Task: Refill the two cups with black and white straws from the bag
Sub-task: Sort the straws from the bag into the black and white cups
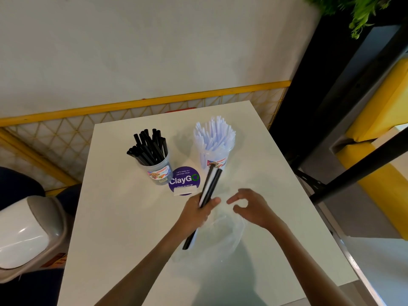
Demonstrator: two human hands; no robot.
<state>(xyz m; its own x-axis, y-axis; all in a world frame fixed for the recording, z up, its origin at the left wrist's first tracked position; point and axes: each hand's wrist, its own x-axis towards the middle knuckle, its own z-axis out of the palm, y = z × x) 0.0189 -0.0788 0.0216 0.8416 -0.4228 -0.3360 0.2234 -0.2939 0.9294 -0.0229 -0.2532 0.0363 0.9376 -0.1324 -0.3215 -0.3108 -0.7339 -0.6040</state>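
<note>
Black and white straws (210, 186) are mixed in one small bundle, which the left hand (196, 212) grips at mid-length with its fingers wrapped round it. The bundle sits just nearside of the round purple sticker (184, 181). Its upper end tilts towards the white-straw cup (217, 155) and its lower end hangs over the clear bag (225, 233).

The right hand (249, 208) hovers to the right of the sticker, above the bag. Its fingers are loosely curved and grip nothing visible.

The black-straw cup (157, 171) stands just left of the sticker and the white-straw cup just right and beyond. Both are upright on the pale surface (123, 217) and already well stocked.

Assessment: the step in hand appears to be sorting the bundle by colour.

Recommendations:
- The free hand should pinch out one colour near the upper ends while the left keeps a firm hold.
- Each group should be lowered end-first into its matching cup, without knocking the standing straws.
- The bag should be checked for any remaining straws.

Legible writing on the sticker: "Let's keep our pantries clean", "ClayGo", "Clean as you go". Each cup bears a printed picture label whose text is too small to read.
</note>
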